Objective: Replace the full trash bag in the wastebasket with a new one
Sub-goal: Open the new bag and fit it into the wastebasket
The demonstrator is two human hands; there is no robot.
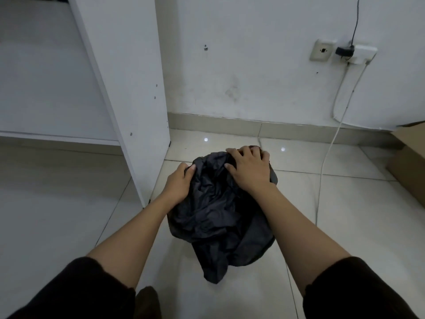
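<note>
Head view: my left hand [178, 183] and right hand [249, 170] both clutch the crumpled black plastic trash bag [218, 217] under my fingers [236, 155], so I should stretch it evenly, not tearing it.

The trash bag [216, 210] is black, thin and heavily crumpled, draped over the wastebasket so that the basket itself is hidden. A loose flap trails onto the tiled floor at its near side.
</note>
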